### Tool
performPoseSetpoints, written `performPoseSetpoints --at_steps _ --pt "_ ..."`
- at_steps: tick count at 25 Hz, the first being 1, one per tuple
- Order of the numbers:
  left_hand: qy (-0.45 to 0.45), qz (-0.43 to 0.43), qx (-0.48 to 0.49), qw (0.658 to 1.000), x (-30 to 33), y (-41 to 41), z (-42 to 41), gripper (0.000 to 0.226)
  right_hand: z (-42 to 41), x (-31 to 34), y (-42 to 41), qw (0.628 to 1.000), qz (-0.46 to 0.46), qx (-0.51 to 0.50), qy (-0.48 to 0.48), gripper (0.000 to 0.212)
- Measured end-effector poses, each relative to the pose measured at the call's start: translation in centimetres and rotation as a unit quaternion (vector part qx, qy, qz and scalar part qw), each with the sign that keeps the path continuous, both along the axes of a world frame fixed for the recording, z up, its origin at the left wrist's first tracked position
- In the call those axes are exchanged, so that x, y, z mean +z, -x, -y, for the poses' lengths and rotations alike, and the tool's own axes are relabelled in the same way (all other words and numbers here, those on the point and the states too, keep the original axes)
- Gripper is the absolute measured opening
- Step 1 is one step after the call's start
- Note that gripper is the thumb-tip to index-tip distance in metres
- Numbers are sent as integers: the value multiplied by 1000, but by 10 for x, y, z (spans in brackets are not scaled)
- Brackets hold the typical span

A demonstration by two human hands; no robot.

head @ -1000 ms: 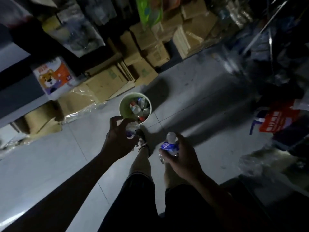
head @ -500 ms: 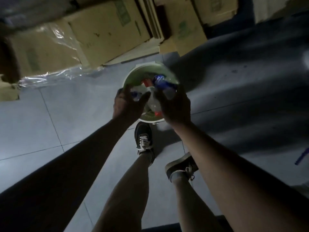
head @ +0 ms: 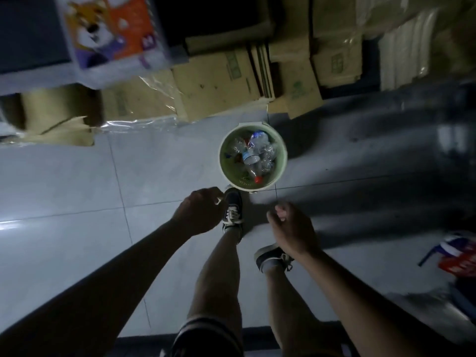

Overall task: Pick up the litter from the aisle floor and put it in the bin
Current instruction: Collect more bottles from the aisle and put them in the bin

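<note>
Bottles are now lying inside the green bin on the floor, no longer in hand; left hand and right hand are hanging loosely curled, each grip empty, so this load is binned.

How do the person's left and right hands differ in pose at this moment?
The left hand hangs closer to the round pale green plastic bin, beside the forward dark sneaker; the right hand hangs lower in the picture, above the rear dark sneaker. Both have loosely curled fingers and hold nothing.
</note>
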State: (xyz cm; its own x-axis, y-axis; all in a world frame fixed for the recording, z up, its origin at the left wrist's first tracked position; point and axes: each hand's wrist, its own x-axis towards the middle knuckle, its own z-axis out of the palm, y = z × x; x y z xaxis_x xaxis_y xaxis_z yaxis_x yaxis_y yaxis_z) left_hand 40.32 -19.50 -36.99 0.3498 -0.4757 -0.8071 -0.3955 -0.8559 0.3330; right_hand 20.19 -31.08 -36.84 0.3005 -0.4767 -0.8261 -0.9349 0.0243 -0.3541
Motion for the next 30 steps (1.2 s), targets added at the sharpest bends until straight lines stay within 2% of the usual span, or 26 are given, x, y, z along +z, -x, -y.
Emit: performPoseSetpoints --at_steps 3,9,14,16,18,22,25,30 --pt "33 32 -40 998 79 -2 -13 28 0 88 0 999 10 48 5 38" --pt "103 89 -132 982 210 -13 -48 37 -5 234 -24 985 52 150 65 26" --pt "170 174 -99 965 280 -17 -107 45 -19 303 -56 967 113 199 114 22" --pt "150 176 -64 971 298 -8 -130 49 -24 315 -64 955 123 241 124 11" --pt "114 142 -8 983 313 6 -145 51 -27 320 -70 941 119 298 109 4" --pt "60 99 107 988 326 38 -160 37 -14 323 -82 894 126 418 97 11" --pt "27 123 181 975 334 69 -164 37 -1 327 -87 864 133 480 80 13" --pt "16 122 344 931 350 119 -167 33 14 325 -98 797 165 580 44 12"
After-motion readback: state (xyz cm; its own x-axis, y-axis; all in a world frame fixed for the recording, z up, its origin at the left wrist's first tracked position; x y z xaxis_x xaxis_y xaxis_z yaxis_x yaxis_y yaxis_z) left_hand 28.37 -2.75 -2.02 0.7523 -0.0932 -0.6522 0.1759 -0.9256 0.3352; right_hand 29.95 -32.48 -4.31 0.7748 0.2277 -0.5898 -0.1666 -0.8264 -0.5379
